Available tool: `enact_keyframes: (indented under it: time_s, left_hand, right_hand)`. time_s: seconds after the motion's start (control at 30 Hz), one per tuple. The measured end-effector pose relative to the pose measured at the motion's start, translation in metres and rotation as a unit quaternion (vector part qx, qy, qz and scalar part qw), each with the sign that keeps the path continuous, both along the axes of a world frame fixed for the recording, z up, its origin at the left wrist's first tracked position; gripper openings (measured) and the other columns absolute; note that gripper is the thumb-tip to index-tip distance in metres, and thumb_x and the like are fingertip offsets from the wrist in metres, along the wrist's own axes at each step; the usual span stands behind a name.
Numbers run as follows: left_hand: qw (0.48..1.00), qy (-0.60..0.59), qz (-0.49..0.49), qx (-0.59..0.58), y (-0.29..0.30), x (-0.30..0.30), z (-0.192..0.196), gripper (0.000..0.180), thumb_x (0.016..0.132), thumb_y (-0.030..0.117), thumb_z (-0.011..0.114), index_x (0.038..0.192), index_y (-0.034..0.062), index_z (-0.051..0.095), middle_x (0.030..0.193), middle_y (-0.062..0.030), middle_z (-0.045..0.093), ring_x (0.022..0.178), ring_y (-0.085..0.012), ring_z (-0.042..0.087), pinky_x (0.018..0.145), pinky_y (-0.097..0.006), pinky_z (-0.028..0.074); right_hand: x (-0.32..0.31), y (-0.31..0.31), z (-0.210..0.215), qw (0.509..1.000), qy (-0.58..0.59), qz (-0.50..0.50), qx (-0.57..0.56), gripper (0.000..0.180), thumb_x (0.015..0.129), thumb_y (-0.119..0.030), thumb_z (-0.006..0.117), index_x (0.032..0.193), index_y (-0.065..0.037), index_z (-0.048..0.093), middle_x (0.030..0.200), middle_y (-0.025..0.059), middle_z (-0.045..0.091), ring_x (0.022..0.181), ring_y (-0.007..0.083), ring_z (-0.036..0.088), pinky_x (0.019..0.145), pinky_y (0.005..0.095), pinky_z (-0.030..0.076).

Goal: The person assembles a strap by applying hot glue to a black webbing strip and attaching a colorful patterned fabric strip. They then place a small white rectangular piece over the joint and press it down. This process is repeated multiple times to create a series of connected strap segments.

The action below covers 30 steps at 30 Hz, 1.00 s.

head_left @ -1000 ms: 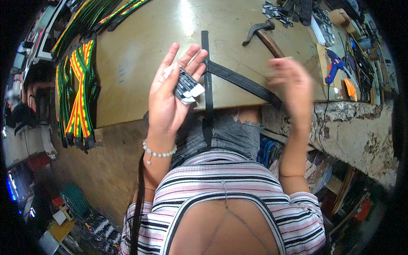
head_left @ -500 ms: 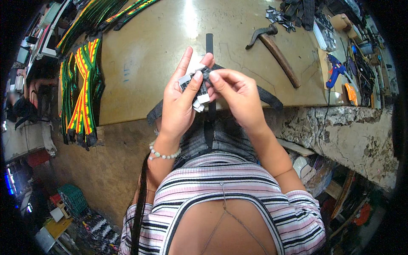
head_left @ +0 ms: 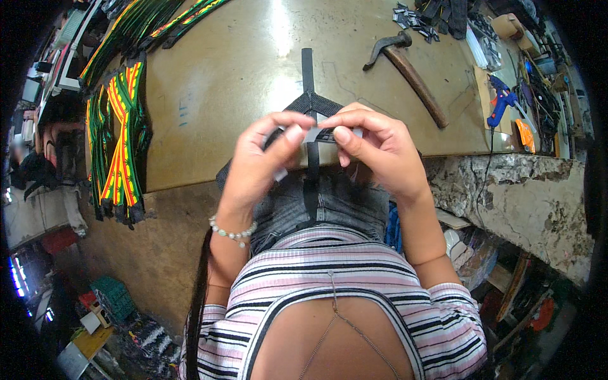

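Note:
My left hand (head_left: 256, 152) and my right hand (head_left: 380, 145) meet above the table's near edge, fingertips pinched. Between them is a small black and white label (head_left: 323, 134), stretched sideways and partly covered by the fingers. A pale scrap, perhaps another label (head_left: 280, 174), peeks out under my left palm. Just beyond and beneath the hands lies a black webbing strap piece (head_left: 308, 76), with one straight tail pointing away and arms branching to either side. A narrow black strip continues down over my lap.
A claw-like hammer (head_left: 411, 79) with a wooden handle lies right of the strap. Farther right is a blue glue gun (head_left: 500, 101) with its cord hanging down. Striped green, yellow and red straps (head_left: 123, 126) drape over the left edge. Small black pieces (head_left: 415, 22) are heaped far right.
The bunch of labels in my left hand is no longer plainly seen. Both hands have moved apart slightly, fingers curled in, with one label now stretched between them.

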<state>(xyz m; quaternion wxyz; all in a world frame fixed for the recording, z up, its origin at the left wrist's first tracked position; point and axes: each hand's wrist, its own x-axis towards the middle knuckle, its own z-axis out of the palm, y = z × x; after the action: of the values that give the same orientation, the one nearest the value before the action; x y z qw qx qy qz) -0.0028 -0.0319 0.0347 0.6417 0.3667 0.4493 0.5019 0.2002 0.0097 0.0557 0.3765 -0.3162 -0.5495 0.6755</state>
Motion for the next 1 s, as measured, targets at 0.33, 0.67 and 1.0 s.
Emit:
enact_keyframes:
  time_s: [0.33, 0.67, 1.0]
  left_hand:
    - [0.999, 0.022, -0.007, 0.027, 0.004, 0.010, -0.011, 0.019, 0.084, 0.013, 0.080, 0.095, 0.0021, 0.068, 0.089, 0.0003, 0.064, 0.081, -0.0059, 0.055, 0.073, -0.021, 0.046]
    - [0.999, 0.022, 0.033, 0.019, 0.000, 0.012, -0.010, 0.021, 0.087, 0.012, 0.077, 0.102, -0.0011, 0.072, 0.084, 0.0014, 0.062, 0.074, -0.0040, 0.054, 0.066, -0.020, 0.045]
    - [0.990, 0.111, 0.069, 0.060, -0.004, 0.019, -0.005, 0.016, 0.088, 0.011, 0.076, 0.100, -0.0008, 0.075, 0.079, 0.0041, 0.062, 0.071, -0.0025, 0.050, 0.063, -0.018, 0.041]
  right_hand:
    - [-0.004, 0.001, -0.014, 0.987, 0.092, -0.017, -0.130, 0.029, 0.089, -0.007, 0.073, 0.114, 0.003, 0.062, 0.098, 0.0059, 0.063, 0.079, 0.0073, 0.059, 0.063, 0.0195, 0.050]
    - [0.000, -0.005, -0.013, 0.997, 0.026, -0.035, -0.064, 0.018, 0.093, -0.004, 0.068, 0.107, 0.007, 0.068, 0.100, 0.0096, 0.068, 0.079, 0.0134, 0.068, 0.071, 0.0246, 0.058]
    - [-0.005, -0.009, -0.010, 0.996, -0.034, -0.078, -0.039, 0.016, 0.090, -0.001, 0.070, 0.105, 0.007, 0.069, 0.096, 0.0105, 0.070, 0.077, 0.0134, 0.068, 0.072, 0.0247, 0.059]
